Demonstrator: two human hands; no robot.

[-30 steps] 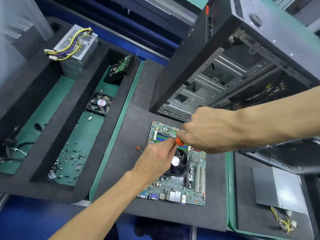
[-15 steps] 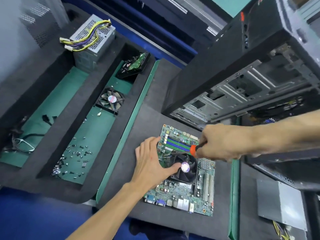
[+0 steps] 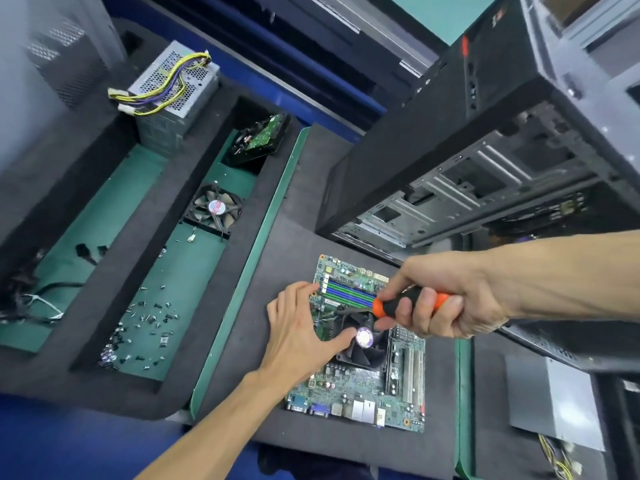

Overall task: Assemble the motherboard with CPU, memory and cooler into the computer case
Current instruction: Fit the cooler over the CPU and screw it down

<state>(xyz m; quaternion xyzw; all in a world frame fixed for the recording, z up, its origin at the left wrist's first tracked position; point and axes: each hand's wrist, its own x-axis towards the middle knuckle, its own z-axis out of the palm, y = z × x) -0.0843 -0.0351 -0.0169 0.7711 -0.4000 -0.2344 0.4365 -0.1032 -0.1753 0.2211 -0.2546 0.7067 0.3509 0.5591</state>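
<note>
Right grip [image 3: 440, 306] clamped on screwdriver [image 3: 398, 304], left grip [image 3: 298, 336] spread on motherboard [image 3: 360, 386], dark foam bench [image 3: 277, 271].

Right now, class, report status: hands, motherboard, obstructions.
Left hand open, steadying cooler fan. Right hand grips screwdriver. Motherboard outside case. No obstruction seen.

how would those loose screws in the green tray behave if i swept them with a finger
The loose screws would probably scatter and roll, since they look small, round-bodied and lie unconfined on the smooth green tray floor. They likely weigh very little, so a light push should move many. The raised black foam wall would probably stop them.
</note>
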